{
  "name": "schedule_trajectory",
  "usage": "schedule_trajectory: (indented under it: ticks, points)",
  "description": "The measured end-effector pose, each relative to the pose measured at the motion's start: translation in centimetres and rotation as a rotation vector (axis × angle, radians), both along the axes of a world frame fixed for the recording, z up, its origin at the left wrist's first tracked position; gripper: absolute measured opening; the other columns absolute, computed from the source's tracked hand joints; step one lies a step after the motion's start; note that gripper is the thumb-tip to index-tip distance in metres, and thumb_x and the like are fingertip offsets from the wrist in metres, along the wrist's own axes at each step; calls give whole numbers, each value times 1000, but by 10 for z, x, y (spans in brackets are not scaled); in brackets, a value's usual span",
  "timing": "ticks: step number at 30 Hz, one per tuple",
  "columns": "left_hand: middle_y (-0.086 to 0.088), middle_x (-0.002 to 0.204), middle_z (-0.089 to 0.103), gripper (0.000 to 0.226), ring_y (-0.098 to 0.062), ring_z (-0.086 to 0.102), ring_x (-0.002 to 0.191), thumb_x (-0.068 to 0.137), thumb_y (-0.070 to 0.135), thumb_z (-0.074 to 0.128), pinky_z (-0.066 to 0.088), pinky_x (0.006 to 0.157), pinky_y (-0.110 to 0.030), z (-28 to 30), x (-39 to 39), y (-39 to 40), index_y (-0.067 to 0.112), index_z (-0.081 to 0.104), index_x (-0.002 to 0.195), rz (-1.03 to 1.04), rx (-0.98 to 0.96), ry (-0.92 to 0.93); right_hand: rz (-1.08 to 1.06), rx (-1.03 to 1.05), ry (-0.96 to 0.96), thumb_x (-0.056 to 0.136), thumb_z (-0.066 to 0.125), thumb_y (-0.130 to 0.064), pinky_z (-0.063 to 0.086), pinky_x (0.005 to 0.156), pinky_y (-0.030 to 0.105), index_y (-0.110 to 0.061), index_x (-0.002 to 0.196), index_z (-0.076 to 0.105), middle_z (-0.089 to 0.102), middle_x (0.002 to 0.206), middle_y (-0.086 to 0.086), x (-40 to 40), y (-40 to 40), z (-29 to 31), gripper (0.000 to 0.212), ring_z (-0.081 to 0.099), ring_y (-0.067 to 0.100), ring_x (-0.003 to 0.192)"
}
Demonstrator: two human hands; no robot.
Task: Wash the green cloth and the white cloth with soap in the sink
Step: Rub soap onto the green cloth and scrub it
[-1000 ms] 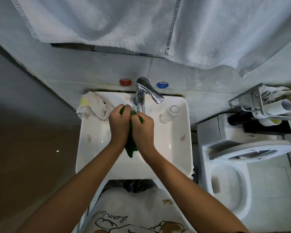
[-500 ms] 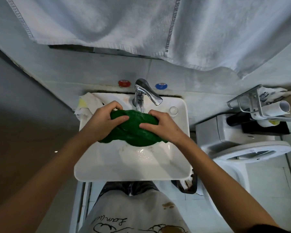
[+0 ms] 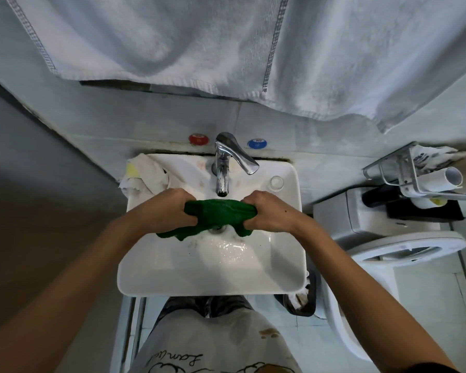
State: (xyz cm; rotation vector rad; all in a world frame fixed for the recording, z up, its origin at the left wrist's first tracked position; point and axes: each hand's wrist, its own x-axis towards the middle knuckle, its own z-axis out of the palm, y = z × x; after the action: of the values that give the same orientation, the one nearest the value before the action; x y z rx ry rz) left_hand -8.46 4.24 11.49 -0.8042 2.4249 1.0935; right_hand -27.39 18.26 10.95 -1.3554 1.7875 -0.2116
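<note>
A white cloth (image 3: 148,176) with a yellow patch lay bunched over the sink's (image 3: 213,281) back left corner, partly draped onto the rim. Behind the back edge, a red knob (image 3: 198,138) sat on the wall left of the tap (image 3: 228,162), and a blue knob (image 3: 257,144) to its right; the tap's spout pointed down over the basin, just above the green cloth (image 3: 219,214). A large white towel (image 3: 226,49) hung over the wall above all of this.

The left hand (image 3: 170,211) was curled tight around the left end of the green cloth, and the right hand (image 3: 269,211) was curled tight around its right end, so the cloth stretched bunched between the two fists over the middle of the basin, its loose ends drooping below each hand. Whether water was running could not be told, though the basin floor near the front shone wet.

A small clear cup (image 3: 276,182) stood on the sink's back right corner, apart from the right hand. Further right stood a toilet (image 3: 388,254), and above it a wire rack (image 3: 420,179) held rolls and crumpled paper. A dark bin (image 3: 300,302) with scraps inside sat below the sink's front right corner.
</note>
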Motion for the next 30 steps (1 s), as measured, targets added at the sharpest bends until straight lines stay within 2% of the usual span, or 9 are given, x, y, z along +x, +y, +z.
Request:
schedule_trajectory:
  ticks: [3,6,8,10,14,17,21,25,30]
  points:
    - [2,62,58,18,-10,54,57,82,17,64,40,55,-23,-5,4,0,18,57,66,13,35,41,-109,-65,-169,80,60,1,35,55,20,-27,69,45,49,65,-7,4,5,-3,33,47,6,59]
    - [1,58,53,13,-6,48,52,73,19,59,37,54,-21,-11,9,3,10,55,67,111,199,117,-206,-107,-253,83,54,4,36,55,15,-28,77,42,49,71,-5,10,8,-8,34,47,7,63]
    - [0,60,48,14,-6,45,53,67,18,55,35,55,-24,-12,10,6,5,52,69,171,270,182,-289,-141,-305,83,50,7,37,54,15,-28,80,41,49,72,-3,15,9,-12,36,47,7,63]
    - [-2,63,45,10,-8,44,56,74,9,57,34,55,-27,-15,7,7,6,47,73,225,301,227,-362,-177,-361,81,47,10,37,56,18,-25,81,43,48,70,-4,19,10,-15,35,45,5,61]
    - [-5,75,51,20,-12,48,64,87,-2,53,39,58,-29,-20,4,11,15,44,85,269,281,266,-425,-214,-459,71,49,-5,37,59,21,-21,79,48,48,67,-9,22,14,-17,18,47,4,62]
    - [-8,82,56,18,-13,53,70,89,1,53,44,63,-35,-22,6,15,17,46,94,269,307,316,-454,-247,-585,81,56,-19,39,63,23,-20,78,50,51,66,-13,25,16,-16,7,49,7,67]
    - [0,94,62,26,-12,62,85,83,33,57,53,71,-28,-13,9,21,27,49,107,286,407,372,-609,-283,-508,101,45,-32,38,67,21,-28,68,51,53,62,-18,32,11,-13,33,49,-1,63]
    - [8,70,59,18,-4,56,61,89,44,41,46,60,-21,-12,-3,39,32,55,89,465,265,480,-855,-325,-345,91,58,-22,46,67,24,-22,71,56,58,70,-6,43,-6,-14,20,58,10,71]
    - [2,51,48,32,-6,49,51,88,16,58,37,48,-10,-15,-24,55,25,47,59,789,-98,653,-901,-455,-370,82,61,-8,44,56,15,-20,76,50,51,70,-4,77,-12,-3,18,50,7,65]
